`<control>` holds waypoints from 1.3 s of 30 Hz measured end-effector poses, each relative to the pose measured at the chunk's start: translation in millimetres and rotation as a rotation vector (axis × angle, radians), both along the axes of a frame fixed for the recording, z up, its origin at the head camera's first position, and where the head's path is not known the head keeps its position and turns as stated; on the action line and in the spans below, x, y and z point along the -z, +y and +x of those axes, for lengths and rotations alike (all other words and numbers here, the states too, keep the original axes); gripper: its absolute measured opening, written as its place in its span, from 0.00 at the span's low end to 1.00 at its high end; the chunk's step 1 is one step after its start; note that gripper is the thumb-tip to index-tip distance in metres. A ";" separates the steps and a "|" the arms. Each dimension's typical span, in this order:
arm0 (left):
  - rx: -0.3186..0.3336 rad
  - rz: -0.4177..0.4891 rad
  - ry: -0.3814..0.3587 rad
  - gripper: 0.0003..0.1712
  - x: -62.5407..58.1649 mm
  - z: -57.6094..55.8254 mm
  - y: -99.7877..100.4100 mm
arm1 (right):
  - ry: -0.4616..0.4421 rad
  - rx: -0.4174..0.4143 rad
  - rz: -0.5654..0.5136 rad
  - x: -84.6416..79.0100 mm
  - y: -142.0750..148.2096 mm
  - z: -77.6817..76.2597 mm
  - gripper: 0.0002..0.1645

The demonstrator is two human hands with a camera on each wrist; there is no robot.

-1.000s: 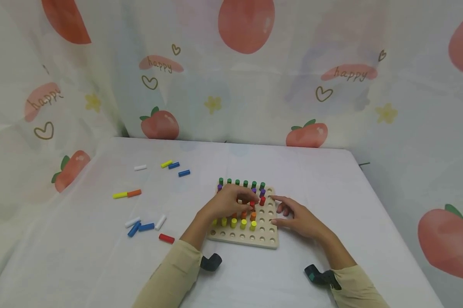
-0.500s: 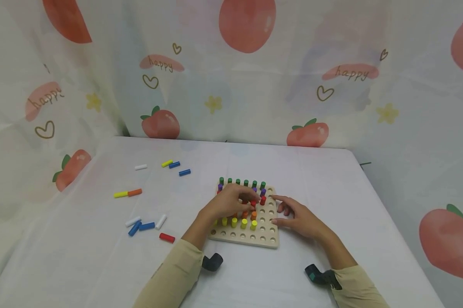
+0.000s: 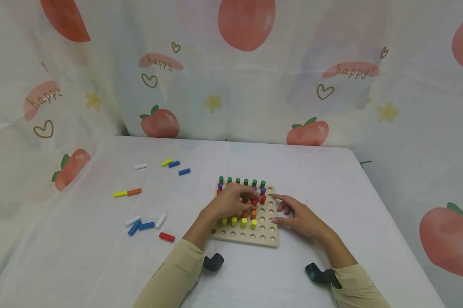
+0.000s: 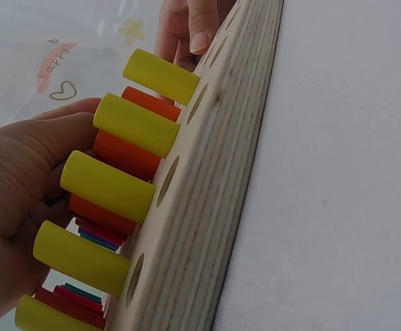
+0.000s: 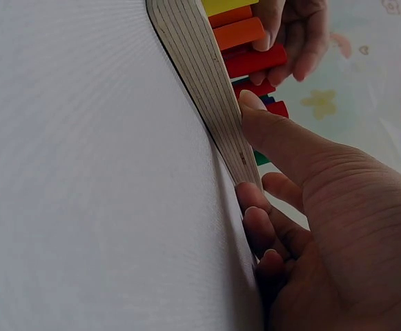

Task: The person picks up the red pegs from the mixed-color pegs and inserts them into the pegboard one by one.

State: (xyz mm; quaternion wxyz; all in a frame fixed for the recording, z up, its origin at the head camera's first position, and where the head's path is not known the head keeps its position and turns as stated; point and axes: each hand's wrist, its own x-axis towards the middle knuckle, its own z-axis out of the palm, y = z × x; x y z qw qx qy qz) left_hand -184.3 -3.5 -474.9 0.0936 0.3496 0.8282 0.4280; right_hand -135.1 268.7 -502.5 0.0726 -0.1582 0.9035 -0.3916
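A light wooden pegboard [image 3: 267,234] lies on the table with upright pegs in coloured rows. Over its middle, my left hand [image 3: 229,200] pinches a red peg [image 5: 254,63] between thumb and fingers. That peg stands at the board among the others; its lower end is hidden. At the right edge my right hand [image 3: 302,218] holds the board, thumb on top and the other fingers curled against the side. Yellow pegs [image 4: 108,187] form the nearest row, with orange pegs [image 3: 253,214] behind them. Green pegs [image 3: 246,182] line the far side, purple ones in front.
Loose pegs lie on the white table to the left: a red peg [image 3: 167,237], several blue pegs [image 3: 146,226], white pegs [image 3: 161,221], a yellow peg [image 3: 120,194] touching an orange peg [image 3: 134,191]. A fruit-printed curtain [image 3: 231,85] hangs behind the table.
My left hand has shifted very slightly to the right, still pinching the red peg. The right hand stays at the board's edge.
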 end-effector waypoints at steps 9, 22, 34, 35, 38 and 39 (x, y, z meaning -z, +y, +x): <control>0.001 0.012 0.024 0.14 2.3 -1.4 1.8 | 0.009 -0.013 -0.005 -2.0 0.3 0.6 0.44; 0.001 0.013 0.024 0.14 1.2 -0.8 1.2 | 0.016 -0.009 0.005 0.8 1.3 -1.6 0.45; 0.010 0.006 0.019 0.14 -1.8 -0.6 0.9 | 0.018 -0.009 0.007 1.2 0.9 -1.2 0.44; 0.010 0.006 0.017 0.14 -1.8 -0.8 1.0 | 0.016 -0.010 0.006 1.1 0.9 -1.2 0.44; 0.008 0.005 0.013 0.14 -1.7 -0.9 0.9 | 0.017 -0.010 0.008 1.5 0.9 -1.2 0.44; 0.008 0.004 0.014 0.14 -1.6 -0.8 0.7 | 0.017 -0.012 0.008 1.6 0.9 -1.2 0.44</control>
